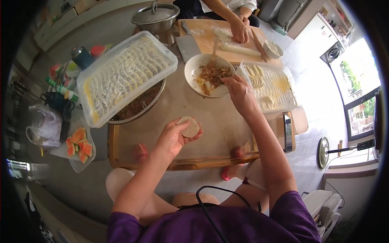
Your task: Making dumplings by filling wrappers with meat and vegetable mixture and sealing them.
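Observation:
A round dough wrapper [190, 127] lies on the fingers of my left hand [179, 133], with the thumb resting on its edge. My right hand [240, 91] reaches over the rim of a white bowl [194, 63] and pinches a utensil whose lower end sits in brown minced filling [212, 74]; most of the utensil is hidden. A wooden spatula [215, 45] also stands in that bowl. Right of it, a clear plastic tray [279, 88] holds several folded dumplings [255, 76] on its floured base.
Another floured plastic tray [127, 76] rests tilted over a large metal basin [152, 104] of filling. Beyond, a co-worker's hand [240, 32] presses dough on a wooden board [206, 27], near a cleaver [188, 45] and rolling pin [259, 45]. Watermelon slices [80, 144] lie at left.

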A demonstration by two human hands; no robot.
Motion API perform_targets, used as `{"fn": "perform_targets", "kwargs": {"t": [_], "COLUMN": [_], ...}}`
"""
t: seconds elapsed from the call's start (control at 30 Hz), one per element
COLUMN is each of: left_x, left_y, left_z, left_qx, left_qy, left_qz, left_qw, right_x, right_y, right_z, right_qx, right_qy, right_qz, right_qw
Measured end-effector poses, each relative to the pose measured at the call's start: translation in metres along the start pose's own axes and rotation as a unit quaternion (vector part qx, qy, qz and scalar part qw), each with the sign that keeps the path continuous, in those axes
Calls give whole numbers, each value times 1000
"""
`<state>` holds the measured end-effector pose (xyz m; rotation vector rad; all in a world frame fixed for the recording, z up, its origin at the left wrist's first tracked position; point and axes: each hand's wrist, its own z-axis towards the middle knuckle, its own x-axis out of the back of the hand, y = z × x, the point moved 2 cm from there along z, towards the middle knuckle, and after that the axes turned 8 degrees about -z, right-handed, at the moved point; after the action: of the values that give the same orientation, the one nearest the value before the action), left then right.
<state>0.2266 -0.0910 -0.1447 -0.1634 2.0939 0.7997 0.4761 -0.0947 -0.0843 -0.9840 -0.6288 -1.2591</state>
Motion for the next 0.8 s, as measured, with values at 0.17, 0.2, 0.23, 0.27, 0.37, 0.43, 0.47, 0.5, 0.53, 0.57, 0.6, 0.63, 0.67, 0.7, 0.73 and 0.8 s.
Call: {"fn": "perform_targets", "kwargs": {"t": [0.17, 0.2, 0.23, 0.27, 0.37, 0.43, 0.47, 0.5, 0.53, 0.57, 0.6, 0.63, 0.67, 0.7, 0.73, 0.8], "left_x": [7, 8, 8, 7, 2, -2, -3, -3, -3, -3, -3, -5, -6, -9, -13, -20], "left_y": [0, 0, 1, 2, 3, 4, 4, 4, 5, 6, 8, 10, 13, 14, 17, 22], "left_z": [2, 1, 0, -1, -1, 0, 1, 0, -1, -2, -2, -3, -5, -5, -6, -8], "left_qx": [-4, -5, -5, -6, -5, -5, -7, -9, -8, -8, -9, -9, -17, -23, -21, -31], "left_qy": [6, 3, 5, 4, -6, -10, -12, -10, -9, -8, -7, -6, 4, 12, 11, 22], "left_qz": [-5, -8, -7, -8, -1, 8, 11, 15, 21, 15, 9, 14, 15, 16, 20, 36], "left_qw": [1000, 1000, 1000, 1000, 1000, 1000, 1000, 1000, 1000, 1000, 1000, 1000, 1000, 1000, 1000, 999], "right_x": [11, 17, 23, 24, 26, 15, 10, 10, 10, 10, 13, 16, 16, 17, 17, 16], "right_y": [-4, -8, -12, -14, -3, 9, 14, 13, 10, 7, 4, 1, -1, -2, -1, 2], "right_z": [-2, -2, -2, -3, 0, -2, -3, -4, -5, -5, -5, -6, -6, -6, -5, -4], "right_qx": [-42, -43, -76, -109, -108, -95, -79, -82, -67, -51, -53, -79, -105, -108, -141, -176], "right_qy": [-90, -91, -91, -91, -37, -32, -31, -28, -38, -47, -43, -79, -115, -112, -88, -62], "right_qz": [54, 56, 97, 139, 108, 94, 78, 82, 73, 64, 67, 112, 157, 158, 187, 216], "right_qw": [994, 993, 988, 980, 988, 991, 993, 993, 994, 996, 995, 987, 975, 975, 968, 958]}}
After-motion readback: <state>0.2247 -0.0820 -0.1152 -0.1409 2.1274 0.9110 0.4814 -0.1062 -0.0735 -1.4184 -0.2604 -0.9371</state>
